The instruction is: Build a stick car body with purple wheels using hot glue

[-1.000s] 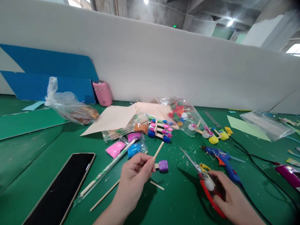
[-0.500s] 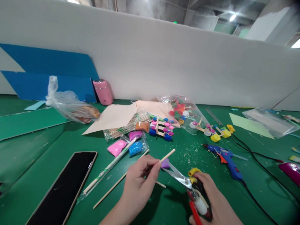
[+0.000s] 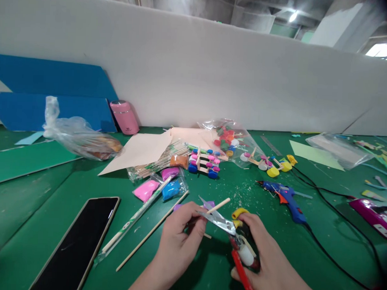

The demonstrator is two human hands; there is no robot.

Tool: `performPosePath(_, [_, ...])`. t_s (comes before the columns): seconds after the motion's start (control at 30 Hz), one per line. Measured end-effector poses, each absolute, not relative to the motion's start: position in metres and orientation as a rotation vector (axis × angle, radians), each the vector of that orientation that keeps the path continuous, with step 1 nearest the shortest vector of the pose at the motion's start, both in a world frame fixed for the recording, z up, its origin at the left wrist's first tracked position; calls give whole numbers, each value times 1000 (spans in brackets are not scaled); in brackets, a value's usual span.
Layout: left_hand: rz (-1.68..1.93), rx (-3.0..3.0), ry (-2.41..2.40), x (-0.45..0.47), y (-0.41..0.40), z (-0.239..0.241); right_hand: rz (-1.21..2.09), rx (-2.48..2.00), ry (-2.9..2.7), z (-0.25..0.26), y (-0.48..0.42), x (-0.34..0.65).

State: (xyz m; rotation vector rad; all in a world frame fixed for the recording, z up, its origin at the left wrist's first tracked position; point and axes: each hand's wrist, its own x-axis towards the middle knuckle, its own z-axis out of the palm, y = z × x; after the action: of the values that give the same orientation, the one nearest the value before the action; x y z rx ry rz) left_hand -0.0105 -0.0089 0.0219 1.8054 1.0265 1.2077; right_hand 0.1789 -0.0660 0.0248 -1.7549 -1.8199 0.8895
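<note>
My left hand (image 3: pixel 179 239) pinches a thin wooden stick (image 3: pixel 219 205) that points up and to the right. A purple bottle cap (image 3: pixel 209 203) lies just behind the stick, partly hidden. My right hand (image 3: pixel 268 266) grips red-handled scissors (image 3: pixel 237 237) with a yellow loop near the pivot. The open blades straddle the stick close to my left fingertips. Both hands hover low over the green table (image 3: pixel 36 190).
A black phone (image 3: pixel 77 242) lies at lower left beside long sticks (image 3: pixel 150 232). Clay packets (image 3: pixel 160 187), small cap-wheeled stick cars (image 3: pixel 204 164), a bag of caps (image 3: pixel 230 142) and a blue glue gun (image 3: pixel 287 198) with its cable lie beyond. A pink cup (image 3: pixel 124 117) stands by the white wall.
My right hand lifted the scissors from the table and brought them left to the stick. The left hand lowered and tilted the stick, and the blades now sit around it.
</note>
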Motion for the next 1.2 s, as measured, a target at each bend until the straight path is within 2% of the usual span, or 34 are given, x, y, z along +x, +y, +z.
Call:
performPosePath(0.73, [1177, 2081, 1014, -9, -9, 28, 789, -1807, -2028, 19, -64, 179])
performPosePath(0.9, [1145, 1975, 1092, -8, -10, 28, 788, -1819, -2009, 22, -60, 176])
performPosePath(1.2, [849, 1485, 866, -17, -4, 42, 859, -1768, -1980, 22, -65, 177])
